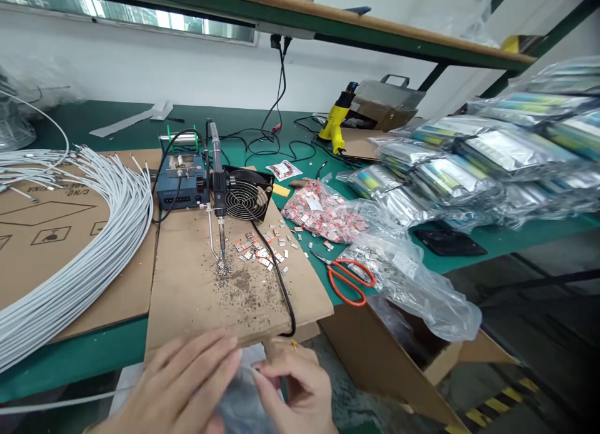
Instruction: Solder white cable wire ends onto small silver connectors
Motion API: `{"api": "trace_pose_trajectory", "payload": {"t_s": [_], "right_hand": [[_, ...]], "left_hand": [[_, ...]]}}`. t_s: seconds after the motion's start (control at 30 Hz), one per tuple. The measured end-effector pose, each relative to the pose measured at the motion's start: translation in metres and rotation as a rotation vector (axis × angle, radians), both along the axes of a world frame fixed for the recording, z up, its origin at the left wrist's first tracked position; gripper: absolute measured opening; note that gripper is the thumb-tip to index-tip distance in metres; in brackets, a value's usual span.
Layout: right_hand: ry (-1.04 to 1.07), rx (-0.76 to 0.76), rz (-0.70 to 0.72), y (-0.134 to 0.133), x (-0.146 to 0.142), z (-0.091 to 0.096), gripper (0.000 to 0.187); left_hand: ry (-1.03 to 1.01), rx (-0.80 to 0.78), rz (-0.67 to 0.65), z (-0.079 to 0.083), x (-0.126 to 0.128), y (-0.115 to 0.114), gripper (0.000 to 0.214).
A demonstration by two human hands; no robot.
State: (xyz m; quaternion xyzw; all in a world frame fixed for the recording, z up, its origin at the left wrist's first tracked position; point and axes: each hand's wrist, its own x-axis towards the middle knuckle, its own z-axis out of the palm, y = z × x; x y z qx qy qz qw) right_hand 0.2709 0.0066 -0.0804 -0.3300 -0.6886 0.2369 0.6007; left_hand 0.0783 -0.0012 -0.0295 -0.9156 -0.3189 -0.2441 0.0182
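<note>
Both my hands are low in front of the bench edge, fingertips meeting. My left hand (180,390) has its fingers pressed together and a thin white wire (56,401) runs off to the left from it. My right hand (295,384) pinches toward the left hand's fingertips; what sits in the pinch is too small and blurred to name. Just above them lies a scorched cardboard sheet (210,302) with solder crumbs, a mounted soldering iron (219,215) pointing down at it, and several small red-and-silver connectors (260,249) scattered beside the tip.
A thick bundle of white cables (84,252) curves over cardboard on the left. A blue soldering station (180,184) and small fan (246,196) stand behind the iron. Orange-handled scissors (349,281), bags of parts (323,212), stacked foil packs (492,152), a yellow heat gun (335,118) lie right. An open carton (398,359) stands below.
</note>
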Motion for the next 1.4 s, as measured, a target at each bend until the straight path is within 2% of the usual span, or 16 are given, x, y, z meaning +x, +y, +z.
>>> {"api": "trace_pose_trajectory", "payload": {"t_s": [0.07, 0.1, 0.23, 0.3, 0.33, 0.37, 0.43, 0.5, 0.57, 0.73, 0.83, 1.0, 1.13, 1.23, 1.33, 1.4], "right_hand": [[-0.019, -0.011, 0.017, 0.000, -0.002, 0.000, 0.012], [-0.036, -0.032, 0.018, 0.000, -0.002, -0.001, 0.012], [-0.142, -0.156, 0.084, 0.003, 0.005, -0.001, 0.011], [-0.198, -0.228, 0.181, 0.012, 0.018, 0.008, 0.006], [-0.241, -0.258, 0.221, 0.019, 0.026, 0.014, 0.015], [-0.288, -0.256, 0.205, 0.029, 0.036, 0.021, 0.023], [-0.365, -0.212, -0.048, 0.055, 0.055, 0.033, 0.014], [-0.552, -0.138, -0.258, 0.084, 0.070, 0.039, 0.013], [-0.749, -0.139, -0.313, 0.107, 0.078, 0.039, 0.015], [-1.054, -0.109, -0.283, 0.126, 0.079, 0.029, 0.018], [-1.135, 0.038, -0.286, 0.127, 0.079, 0.030, 0.016], [-1.323, 0.403, -0.245, 0.137, 0.078, 0.042, 0.008], [-1.376, 0.513, -0.173, 0.145, 0.074, 0.052, 0.013], [-1.279, 0.459, -0.170, 0.146, 0.076, 0.056, 0.012], [-1.056, 0.301, -0.168, 0.142, 0.076, 0.058, 0.009], [-0.893, 0.172, -0.085, 0.137, 0.070, 0.057, 0.008]], "left_hand": [[-0.080, -0.123, -0.115, -0.002, 0.007, 0.009, 0.031], [-0.123, -0.278, -0.131, -0.001, 0.011, 0.013, 0.028], [-0.200, -1.104, 0.108, 0.005, 0.019, 0.022, 0.030], [-0.233, -1.307, 0.229, 0.009, 0.018, 0.024, 0.037], [-0.248, -1.345, 0.257, 0.012, 0.016, 0.026, 0.039], [-0.261, -1.353, 0.276, 0.014, 0.014, 0.029, 0.041], [-0.277, -1.328, 0.309, 0.017, 0.007, 0.038, 0.045], [-0.267, -1.307, 0.379, 0.020, -0.001, 0.050, 0.048], [-0.242, -1.286, 0.454, 0.023, -0.007, 0.063, 0.049], [-0.211, -1.273, 0.468, 0.026, -0.010, 0.087, 0.044], [-0.271, -1.285, 0.454, 0.024, -0.011, 0.098, 0.039], [-0.312, -1.308, 0.380, 0.021, -0.007, 0.113, 0.036], [-0.341, -1.334, 0.347, 0.023, 0.000, 0.117, 0.035], [-0.368, -1.378, 0.347, 0.024, 0.001, 0.118, 0.035], [-0.407, -1.408, 0.330, 0.025, 0.000, 0.118, 0.033], [-0.413, -1.417, 0.339, 0.026, -0.001, 0.119, 0.031]]}}
